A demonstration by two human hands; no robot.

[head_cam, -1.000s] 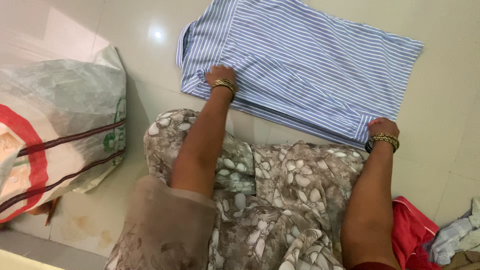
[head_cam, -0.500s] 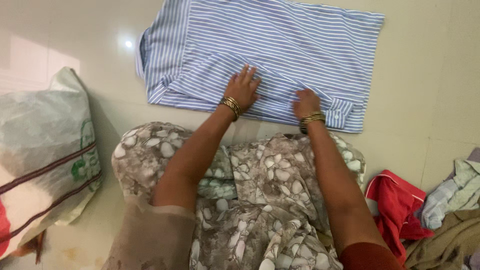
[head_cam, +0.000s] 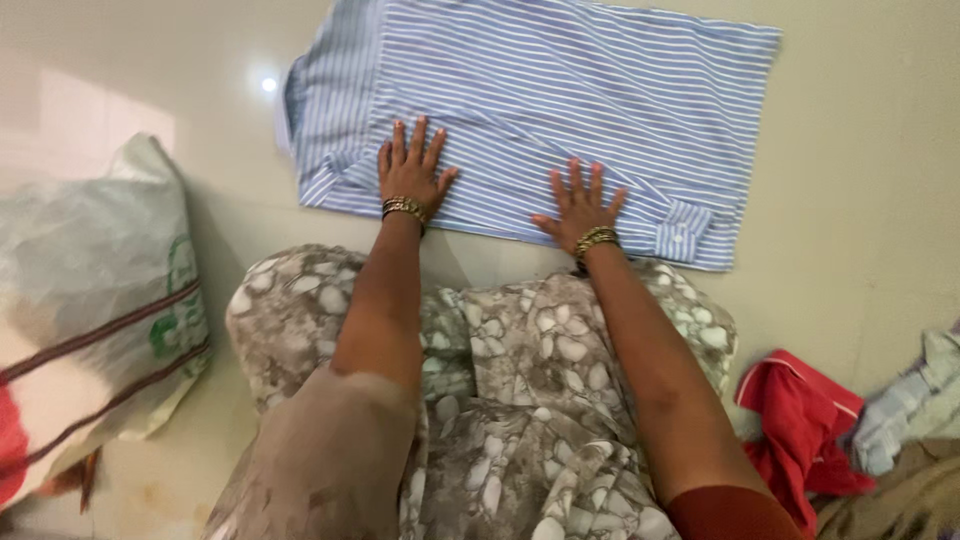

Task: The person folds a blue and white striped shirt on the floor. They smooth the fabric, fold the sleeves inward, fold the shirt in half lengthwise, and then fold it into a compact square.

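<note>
- Both hands lay flat with fingers spread, gripping nothing: I saw the left hand (head_cam: pixel 412 172) pressed on the near-left part of the blue-and-white striped shirt (head_cam: pixel 560 90), just beside its collar end, and the right hand (head_cam: pixel 578 206) pressed on the near edge, left of the buttoned cuff (head_cam: pixel 681 231).
- Half a second earlier the hands had sat closer together at the middle of the near edge; since then the left had slid out toward the collar side, while the right had barely shifted and opened flat.
- A second earlier they had gripped the shirt's near edge at its two ends, so I judged the fold had been laid over and was now being smoothed.
- The shirt lay folded into a rough rectangle on the pale tiled floor (head_cam: pixel 860 200), just beyond my patterned lap (head_cam: pixel 520 380).
- Gold bangles (head_cam: pixel 404 208) ringed each wrist.
- Further out, a woven sack (head_cam: pixel 90 290) sat at the left, well apart from the shirt, and a red garment (head_cam: pixel 800 420) with other crumpled clothes lay at the lower right.
</note>
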